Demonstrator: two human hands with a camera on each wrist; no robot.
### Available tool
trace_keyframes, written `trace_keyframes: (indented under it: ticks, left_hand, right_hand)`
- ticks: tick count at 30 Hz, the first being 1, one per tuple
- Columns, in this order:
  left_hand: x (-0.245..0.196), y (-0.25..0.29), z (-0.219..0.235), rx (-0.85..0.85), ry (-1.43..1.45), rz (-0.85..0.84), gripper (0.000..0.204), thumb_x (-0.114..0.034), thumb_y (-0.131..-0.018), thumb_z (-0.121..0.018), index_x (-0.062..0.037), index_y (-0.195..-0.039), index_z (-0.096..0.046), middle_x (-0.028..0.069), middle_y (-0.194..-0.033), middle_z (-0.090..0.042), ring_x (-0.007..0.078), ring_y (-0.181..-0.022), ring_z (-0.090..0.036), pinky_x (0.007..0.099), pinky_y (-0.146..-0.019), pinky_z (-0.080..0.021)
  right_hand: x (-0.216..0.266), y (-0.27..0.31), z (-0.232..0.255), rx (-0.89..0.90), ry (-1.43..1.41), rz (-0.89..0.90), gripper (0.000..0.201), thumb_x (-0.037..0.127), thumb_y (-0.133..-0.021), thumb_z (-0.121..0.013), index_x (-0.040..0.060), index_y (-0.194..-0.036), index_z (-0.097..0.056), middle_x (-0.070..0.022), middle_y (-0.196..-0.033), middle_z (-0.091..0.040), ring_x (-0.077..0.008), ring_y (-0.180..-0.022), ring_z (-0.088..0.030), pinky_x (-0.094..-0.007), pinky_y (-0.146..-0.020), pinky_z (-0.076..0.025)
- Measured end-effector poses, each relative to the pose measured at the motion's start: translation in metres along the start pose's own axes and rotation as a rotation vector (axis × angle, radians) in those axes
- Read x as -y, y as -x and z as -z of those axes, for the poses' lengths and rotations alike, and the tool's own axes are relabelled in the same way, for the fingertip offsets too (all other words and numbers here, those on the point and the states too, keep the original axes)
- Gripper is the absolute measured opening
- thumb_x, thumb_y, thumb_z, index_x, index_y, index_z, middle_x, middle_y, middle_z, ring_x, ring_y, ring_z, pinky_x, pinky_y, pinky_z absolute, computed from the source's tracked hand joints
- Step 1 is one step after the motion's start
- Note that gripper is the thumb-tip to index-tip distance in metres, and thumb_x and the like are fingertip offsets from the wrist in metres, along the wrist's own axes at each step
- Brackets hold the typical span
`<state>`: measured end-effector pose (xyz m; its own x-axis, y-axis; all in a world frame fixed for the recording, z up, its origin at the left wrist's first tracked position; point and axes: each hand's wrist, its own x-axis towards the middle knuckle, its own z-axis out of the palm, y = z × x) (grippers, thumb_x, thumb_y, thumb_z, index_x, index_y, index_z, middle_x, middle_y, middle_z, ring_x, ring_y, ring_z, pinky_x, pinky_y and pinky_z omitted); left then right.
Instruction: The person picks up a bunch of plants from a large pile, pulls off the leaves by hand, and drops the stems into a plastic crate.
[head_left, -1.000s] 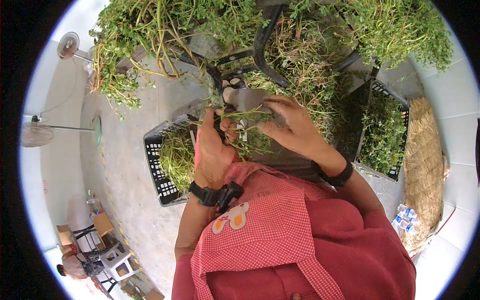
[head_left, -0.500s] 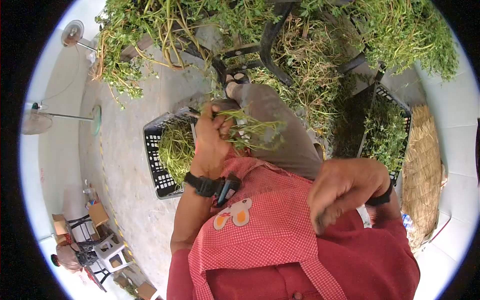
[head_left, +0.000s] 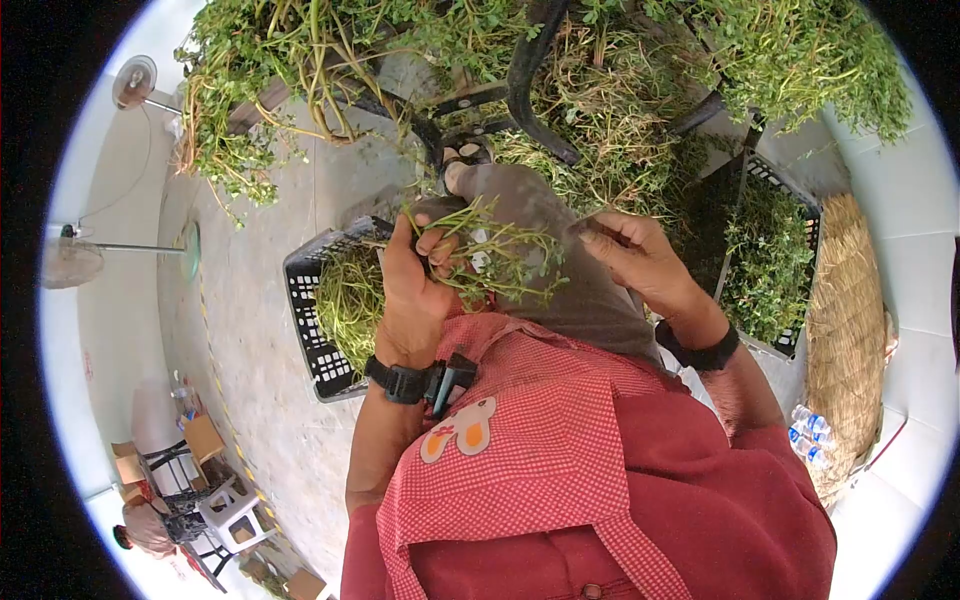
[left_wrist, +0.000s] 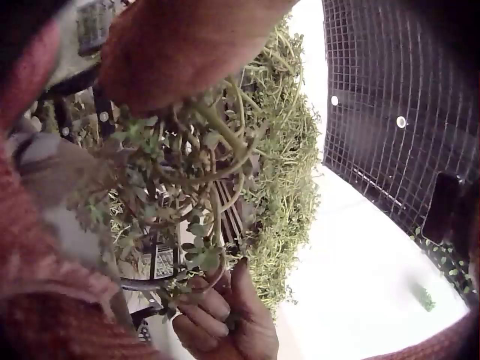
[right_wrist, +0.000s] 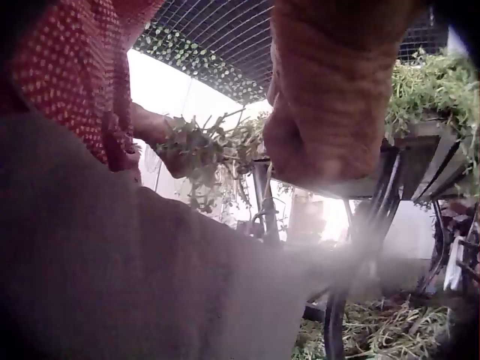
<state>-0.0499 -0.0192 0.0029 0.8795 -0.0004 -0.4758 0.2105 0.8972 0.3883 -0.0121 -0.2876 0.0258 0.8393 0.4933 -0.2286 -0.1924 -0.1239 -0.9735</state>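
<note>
My left hand (head_left: 415,290) grips a small bunch of leafy green stems (head_left: 515,255), which fan out to the right over the lap. Its thumb (left_wrist: 195,56) looms large in the left wrist view, above the tangled stems. My right hand (head_left: 645,265) reaches in from the right, thumb and forefinger close together and dark at the tips, right by the outer ends of the stems. In the left wrist view the right hand's fingers (left_wrist: 206,319) are curled beside a bent stem; whether they pinch it I cannot tell.
A black crate (head_left: 320,345) of cut stems stands at left, another crate (head_left: 810,240) of greens at right. Heaped greens (head_left: 800,60) lie on a raised surface in front, with black legs (head_left: 535,90) below. More stems (head_left: 610,130) cover the floor. A straw roll (head_left: 848,340) stands at far right.
The right hand left the stems, drew back toward the body with curled fingers, and has come forward again to their outer ends. The left hand kept the bunch, nearly in place.
</note>
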Motion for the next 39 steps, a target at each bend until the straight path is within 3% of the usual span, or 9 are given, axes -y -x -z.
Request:
trace_keyframes:
  ticks: [7, 11, 13, 19, 21, 23, 26, 36, 39]
  left_hand:
    - [0.003, 0.003, -0.006, -0.025, 0.034, 0.023, 0.030, -0.036, -0.098, -0.034, -0.0161, -0.081, -0.048, -0.0088, -0.056, -0.031, 0.0096, -0.049, -0.030, 0.0288, -0.051, -0.036]
    - [0.004, 0.008, -0.015, -0.221, -0.258, -0.115, 0.027, -0.035, -0.097, -0.036, -0.0172, -0.080, -0.048, -0.0092, -0.054, -0.030, 0.0099, -0.047, -0.028, 0.0279, -0.054, -0.037]
    - [0.007, 0.010, -0.020, -0.294, -0.214, -0.073, 0.028, -0.034, -0.097, -0.037, -0.0179, -0.077, -0.047, -0.0087, -0.051, -0.026, 0.0110, -0.045, -0.027, 0.0314, -0.054, -0.040]
    - [0.000, 0.004, -0.016, -0.305, -0.104, -0.169, 0.030, -0.035, -0.097, -0.036, -0.0173, -0.075, -0.047, -0.0077, -0.052, -0.026, 0.0099, -0.045, -0.027, 0.0319, -0.052, -0.040]
    - [0.001, 0.003, -0.012, -0.269, -0.124, -0.187, 0.031, -0.036, -0.098, -0.034, -0.0163, -0.078, -0.047, -0.0076, -0.054, -0.028, 0.0093, -0.046, -0.028, 0.0279, -0.049, -0.036]
    - [0.000, 0.000, -0.010, -0.176, -0.085, -0.088, 0.033, -0.039, -0.098, -0.030, -0.0149, -0.081, -0.046, -0.0070, -0.055, -0.030, 0.0100, -0.048, -0.030, 0.0276, -0.047, -0.035]
    - [-0.001, 0.004, -0.015, -0.186, -0.080, -0.128, 0.033, -0.039, -0.098, -0.028, -0.0134, -0.086, -0.046, -0.0040, -0.062, -0.037, 0.0099, -0.054, -0.033, 0.0236, -0.047, -0.030]
    - [0.002, 0.006, -0.021, -0.087, -0.089, -0.139, 0.032, -0.037, -0.098, -0.029, -0.0122, -0.090, -0.046, 0.0005, -0.068, -0.043, 0.0118, -0.060, -0.038, 0.0217, -0.048, -0.027]
    - [0.002, 0.009, -0.025, -0.078, -0.080, -0.129, 0.032, -0.038, -0.098, -0.030, -0.0118, -0.090, -0.047, 0.0009, -0.068, -0.045, 0.0116, -0.061, -0.040, 0.0218, -0.048, -0.027]
  right_hand:
    - [-0.012, -0.013, -0.030, -0.131, 0.396, 0.339, 0.032, 0.031, -0.081, -0.064, -0.0010, -0.082, -0.064, -0.0104, -0.064, -0.058, -0.0116, -0.056, -0.052, -0.0306, -0.054, -0.043]
    - [0.000, -0.010, -0.024, 0.018, 0.593, 0.219, 0.031, 0.032, -0.081, -0.063, 0.0005, -0.079, -0.064, -0.0125, -0.065, -0.059, -0.0174, -0.053, -0.054, -0.0339, -0.053, -0.043]
    - [0.023, 0.013, -0.027, 0.540, 0.355, 0.172, 0.027, 0.030, -0.082, -0.061, 0.0034, -0.081, -0.064, -0.0109, -0.063, -0.058, -0.0198, -0.055, -0.055, -0.0342, -0.054, -0.043]
    - [0.077, 0.043, -0.013, 1.114, -0.234, 0.245, 0.021, 0.018, -0.089, -0.055, 0.0006, -0.079, -0.064, -0.0070, -0.068, -0.059, -0.0185, -0.061, -0.056, -0.0286, -0.052, -0.040]
    - [0.042, 0.039, -0.010, 0.884, -0.314, 0.387, 0.024, 0.021, -0.091, -0.053, 0.0008, -0.081, -0.059, -0.0051, -0.074, -0.060, -0.0129, -0.063, -0.056, -0.0280, -0.052, -0.041]
    - [0.026, 0.023, -0.005, 0.508, -0.522, -0.129, 0.016, 0.019, -0.091, -0.054, 0.0034, -0.093, -0.058, -0.0033, -0.075, -0.060, -0.0100, -0.064, -0.056, -0.0212, -0.047, -0.038]
    - [0.012, 0.014, -0.017, 0.310, -0.611, -0.152, 0.018, 0.020, -0.090, -0.055, 0.0043, -0.098, -0.056, -0.0020, -0.074, -0.058, -0.0062, -0.063, -0.054, -0.0160, -0.044, -0.032]
    - [0.004, 0.011, -0.035, 0.239, -0.656, -0.159, 0.017, 0.020, -0.090, -0.056, 0.0059, -0.099, -0.059, 0.0066, -0.058, -0.047, -0.0027, -0.043, -0.035, -0.0198, -0.039, -0.023]
    - [0.001, 0.007, -0.037, 0.014, -0.430, -0.165, 0.018, 0.018, -0.091, -0.055, 0.0028, -0.100, -0.058, 0.0063, -0.060, -0.045, -0.0011, -0.046, -0.034, -0.0190, -0.040, -0.026]
